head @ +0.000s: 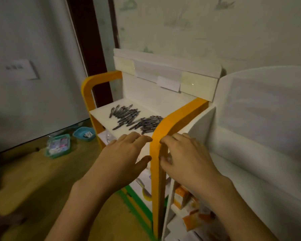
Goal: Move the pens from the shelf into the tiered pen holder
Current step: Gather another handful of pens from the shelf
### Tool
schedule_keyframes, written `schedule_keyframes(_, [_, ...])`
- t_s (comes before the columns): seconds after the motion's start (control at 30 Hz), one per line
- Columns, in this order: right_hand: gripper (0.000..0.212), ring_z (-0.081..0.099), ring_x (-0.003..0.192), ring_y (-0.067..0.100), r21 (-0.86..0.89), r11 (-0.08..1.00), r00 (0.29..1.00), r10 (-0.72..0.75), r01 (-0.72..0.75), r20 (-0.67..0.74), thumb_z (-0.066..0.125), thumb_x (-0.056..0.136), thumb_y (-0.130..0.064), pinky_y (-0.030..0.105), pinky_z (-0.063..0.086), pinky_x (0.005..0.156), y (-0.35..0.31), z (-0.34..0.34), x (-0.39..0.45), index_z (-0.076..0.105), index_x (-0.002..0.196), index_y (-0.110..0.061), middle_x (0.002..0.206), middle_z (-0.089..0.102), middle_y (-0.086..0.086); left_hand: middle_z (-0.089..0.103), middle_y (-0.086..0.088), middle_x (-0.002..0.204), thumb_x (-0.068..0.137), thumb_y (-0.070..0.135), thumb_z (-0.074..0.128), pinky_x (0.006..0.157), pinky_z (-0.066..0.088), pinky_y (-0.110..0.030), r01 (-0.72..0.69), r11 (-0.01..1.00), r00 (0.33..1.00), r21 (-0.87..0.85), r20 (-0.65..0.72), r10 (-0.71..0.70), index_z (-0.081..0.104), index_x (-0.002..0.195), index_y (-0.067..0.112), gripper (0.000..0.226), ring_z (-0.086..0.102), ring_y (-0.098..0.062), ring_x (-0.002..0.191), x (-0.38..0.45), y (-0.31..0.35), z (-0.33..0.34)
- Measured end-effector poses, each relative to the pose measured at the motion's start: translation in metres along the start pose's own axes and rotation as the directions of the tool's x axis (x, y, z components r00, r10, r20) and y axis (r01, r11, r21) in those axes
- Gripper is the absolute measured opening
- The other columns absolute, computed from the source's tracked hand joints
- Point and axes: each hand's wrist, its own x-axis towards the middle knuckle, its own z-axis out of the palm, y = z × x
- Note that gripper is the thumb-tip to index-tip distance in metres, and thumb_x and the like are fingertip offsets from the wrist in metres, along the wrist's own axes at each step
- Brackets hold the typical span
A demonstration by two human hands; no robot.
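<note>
The pens (135,119) lie in two loose heaps on the white shelf (101,113), just left of its orange rail (172,122). Left hand (123,157) hovers left of the rail, right hand (186,157) right of it, both with relaxed fingers, holding nothing

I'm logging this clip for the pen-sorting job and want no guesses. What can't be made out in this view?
- Pens: two dark heaps on the shelf top, too small and blurred to count.
- Tiered pen holder: not identifiable in the head view.
- Lower shelves: largely hidden by left hand, right hand and orange frame.
- Baskets' contents: blurred.
</note>
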Motion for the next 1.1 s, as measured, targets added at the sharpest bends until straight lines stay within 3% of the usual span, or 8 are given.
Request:
schedule_keyframes(0.1, [0.04, 0.047, 0.118, 0.018, -0.024, 1.0, 1.0, -0.003, 0.003, 0.012, 0.052, 0.092, -0.046, 0.036, 0.046, 0.093, -0.038, 0.025, 0.045, 0.049, 0.128, -0.03, 0.124, 0.055, -0.006, 0.041, 0.014, 0.143, 0.095, 0.053, 0.045, 0.098, 0.045, -0.029, 0.002, 1.0, 1.0, -0.003, 0.009, -0.002, 0.029, 0.144, 0.042, 0.053, 0.053, -0.007, 0.113, 0.004, -0.062, -0.008])
schedule_keyframes(0.27, [0.046, 0.046, 0.12, 0.016, -0.043, 0.998, 0.999, 0.04, -0.038, 0.028, 0.05, 0.092, -0.049, 0.032, 0.043, 0.094, -0.08, 0.063, 0.118, 0.046, 0.133, -0.03, 0.129, 0.054, -0.007, 0.038, 0.015, 0.147, 0.096, 0.053, 0.044, 0.105, 0.039, -0.03, -0.063, 0.998, 0.998, 0.016, 0.0, 0.063, 0.024, 0.145, 0.044, 0.054, 0.042, -0.008, 0.129, 0.031, -0.155, -0.014])
schedule_keyframes(0.5, [0.045, 0.046, 0.117, 0.016, -0.04, 0.982, 0.979, 0.188, -0.185, 0.078, 0.05, 0.091, -0.048, 0.033, 0.042, 0.095, -0.088, 0.113, 0.192, 0.047, 0.132, -0.031, 0.126, 0.054, -0.008, 0.039, 0.013, 0.148, 0.097, 0.051, 0.044, 0.105, 0.041, -0.031, -0.141, 0.988, 0.99, -0.06, 0.023, 0.143, 0.025, 0.146, 0.04, 0.054, 0.042, -0.01, 0.131, 0.1, -0.239, 0.018])
schedule_keyframes(0.83, [0.045, 0.047, 0.118, 0.019, -0.025, 0.908, 0.898, 0.417, -0.418, 0.138, 0.05, 0.089, -0.047, 0.035, 0.039, 0.099, -0.035, 0.181, 0.27, 0.047, 0.132, -0.032, 0.127, 0.054, -0.006, 0.047, 0.011, 0.139, 0.096, 0.05, 0.046, 0.092, 0.047, -0.027, -0.271, 0.949, 0.951, -0.159, 0.107, 0.289, 0.031, 0.146, 0.036, 0.054, 0.05, -0.011, 0.121, 0.246, -0.282, 0.092])
schedule_keyframes(1.1, [0.045, 0.043, 0.121, 0.019, -0.036, 0.776, 0.764, 0.628, -0.63, 0.151, 0.049, 0.092, -0.046, 0.035, 0.038, 0.1, 0.0, 0.213, 0.301, 0.042, 0.134, -0.031, 0.132, 0.05, -0.005, 0.05, 0.006, 0.134, 0.095, 0.05, 0.046, 0.089, 0.05, -0.031, -0.322, 0.931, 0.903, -0.169, 0.241, 0.356, 0.033, 0.144, 0.033, 0.054, 0.053, -0.015, 0.116, 0.324, -0.286, 0.146])
